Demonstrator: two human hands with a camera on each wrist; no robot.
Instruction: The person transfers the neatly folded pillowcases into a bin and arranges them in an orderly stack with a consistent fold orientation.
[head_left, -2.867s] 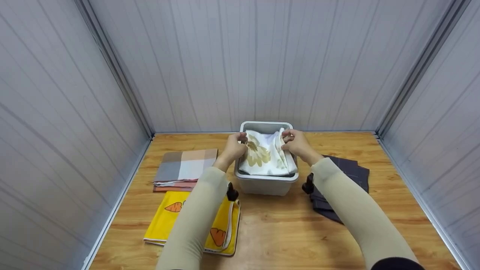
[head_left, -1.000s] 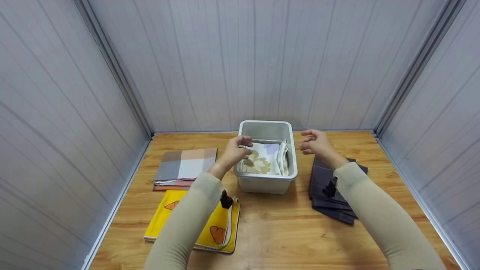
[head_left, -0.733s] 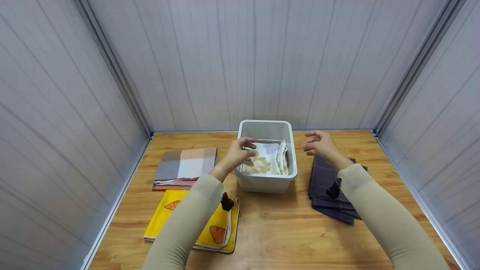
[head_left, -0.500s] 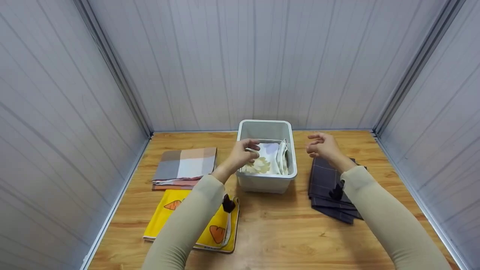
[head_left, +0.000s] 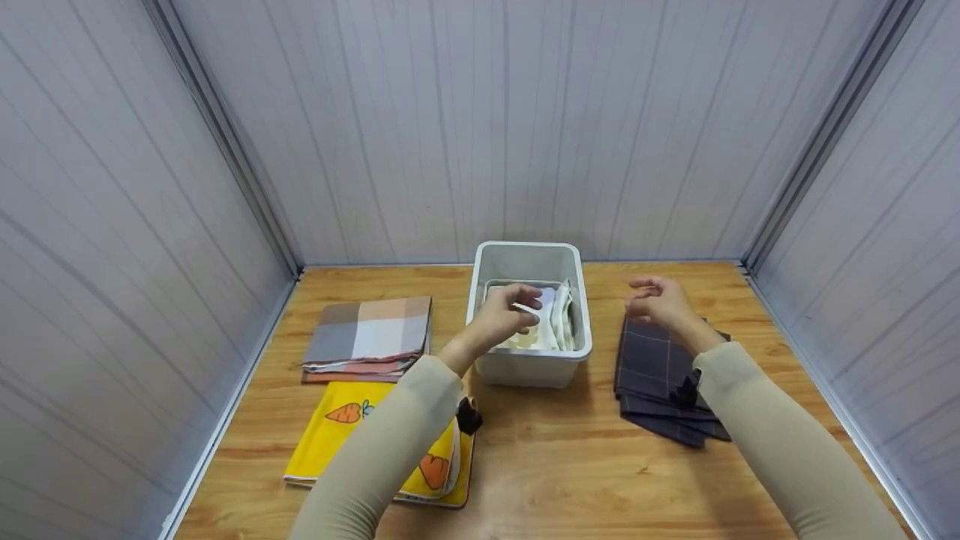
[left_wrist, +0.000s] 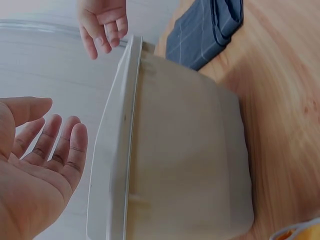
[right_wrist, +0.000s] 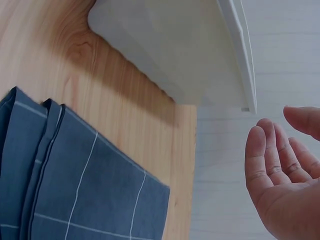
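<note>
My left hand (head_left: 504,321) hovers over the pale plastic bin (head_left: 529,371), fingers loosely bent with nothing in them. In the left wrist view that hand (left_wrist: 40,175) appears beside the bin's rim, apart from it. Inside the bin lies a folded white floral cloth (head_left: 545,330), partly hidden by my left hand. To the bin's right, my right hand (head_left: 666,309) hangs in the air near the back end of the dark checked cloth (head_left: 656,367). Its relaxed fingers hold nothing in the right wrist view, where the folded dark cloth (right_wrist: 95,180) lies below on the table.
A folded plaid cloth (head_left: 375,330) lies left of the bin, with a folded yellow carrot-print cloth (head_left: 326,442) in front of it, partly under my left sleeve. Panel walls (head_left: 495,135) enclose the wooden table (head_left: 570,472) at the back and sides.
Both hands have let go of the floral cloth, which now sits lower in the bin. My right hand has moved right, off the bin; my left has drifted right across its opening.
</note>
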